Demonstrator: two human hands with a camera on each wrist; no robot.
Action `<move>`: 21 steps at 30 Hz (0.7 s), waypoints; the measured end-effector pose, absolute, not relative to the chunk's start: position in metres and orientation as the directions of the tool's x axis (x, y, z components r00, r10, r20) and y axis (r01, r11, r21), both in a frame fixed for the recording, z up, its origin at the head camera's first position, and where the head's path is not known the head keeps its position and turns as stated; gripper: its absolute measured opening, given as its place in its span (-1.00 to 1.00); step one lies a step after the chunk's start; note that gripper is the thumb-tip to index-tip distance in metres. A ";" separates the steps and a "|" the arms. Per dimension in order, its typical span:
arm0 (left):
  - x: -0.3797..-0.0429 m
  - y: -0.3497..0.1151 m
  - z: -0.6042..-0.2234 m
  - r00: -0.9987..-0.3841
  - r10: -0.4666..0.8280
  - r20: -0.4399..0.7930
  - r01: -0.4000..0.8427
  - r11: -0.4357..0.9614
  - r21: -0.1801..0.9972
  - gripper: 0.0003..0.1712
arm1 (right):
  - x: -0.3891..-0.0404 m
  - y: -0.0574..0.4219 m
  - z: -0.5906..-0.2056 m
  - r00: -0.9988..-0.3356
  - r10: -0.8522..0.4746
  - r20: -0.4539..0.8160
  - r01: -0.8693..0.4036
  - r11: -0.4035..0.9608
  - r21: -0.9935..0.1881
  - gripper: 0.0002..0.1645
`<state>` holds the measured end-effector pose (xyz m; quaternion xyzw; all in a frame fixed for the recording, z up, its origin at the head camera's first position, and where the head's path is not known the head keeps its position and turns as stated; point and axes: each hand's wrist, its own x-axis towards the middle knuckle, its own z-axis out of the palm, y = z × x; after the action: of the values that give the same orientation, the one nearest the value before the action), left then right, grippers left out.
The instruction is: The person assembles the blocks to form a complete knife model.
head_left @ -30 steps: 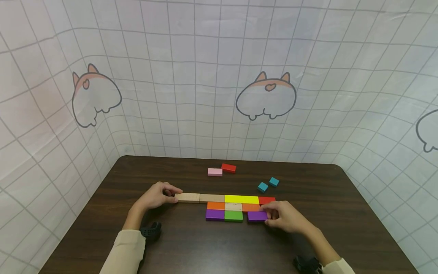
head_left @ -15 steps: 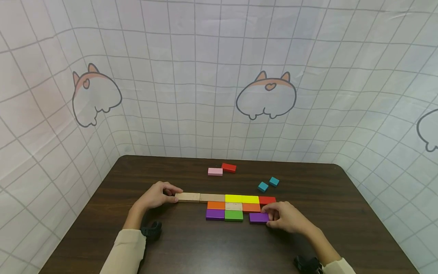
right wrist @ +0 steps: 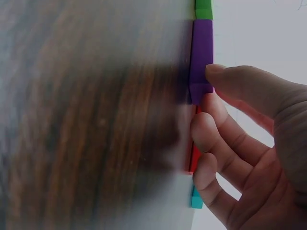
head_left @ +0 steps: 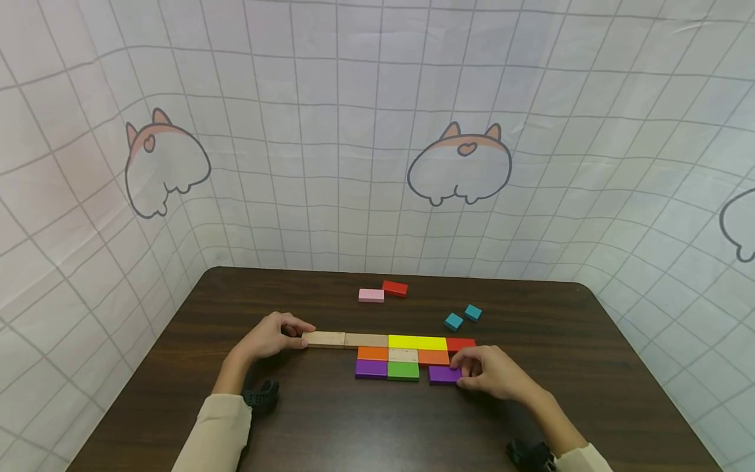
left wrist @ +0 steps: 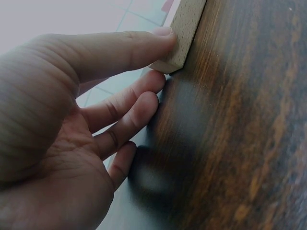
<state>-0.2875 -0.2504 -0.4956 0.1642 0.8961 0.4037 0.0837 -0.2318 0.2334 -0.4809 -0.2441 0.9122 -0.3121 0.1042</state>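
Note:
With thumb and fingers, my left hand [head_left: 272,339] pinches the outer end of a plain wooden block [head_left: 326,339], which lies flat at the left of a row. The left wrist view shows the thumb on that block's side [left wrist: 188,36]. My right hand [head_left: 488,372] pinches the right end of a purple block [head_left: 444,375], its thumb on the near side [right wrist: 201,57]. That purple block lies apart from the green block [head_left: 403,372], with a gap between them. Behind it are an orange block [head_left: 433,357] and a red block [head_left: 461,344].
A second plain block [head_left: 366,340] and yellow blocks [head_left: 417,342] continue the back row. Another purple block [head_left: 371,370] sits left of the green one. Farther back lie a pink block [head_left: 371,295], a red block [head_left: 394,288] and two small blue blocks [head_left: 453,321] on the dark table [head_left: 330,426].
The right hand shifted the purple block slightly toward the person and right, then a little back left. The left hand stays on the plain wooden block.

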 end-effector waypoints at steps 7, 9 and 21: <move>-0.287 -0.250 -0.495 -0.933 0.359 -0.019 0.223 0.621 0.751 -0.67 | -0.232 0.229 -0.483 -0.857 -0.515 -0.019 -0.394 0.679 -0.620 -0.79; -0.287 -0.250 -0.495 -0.931 0.365 -0.013 0.232 0.618 0.751 -0.67 | -0.233 0.227 -0.483 -0.853 -0.523 -0.012 -0.403 0.672 -0.621 -0.79; -0.287 -0.250 -0.495 -0.930 0.367 -0.007 0.241 0.625 0.743 -0.68 | -0.235 0.221 -0.484 -0.850 -0.526 -0.010 -0.409 0.673 -0.617 -0.79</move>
<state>-0.2874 -0.2504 -0.4950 0.1694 0.8978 0.3987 0.0792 -0.2355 0.2207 -0.4841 -0.2568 0.9097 -0.3125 0.0940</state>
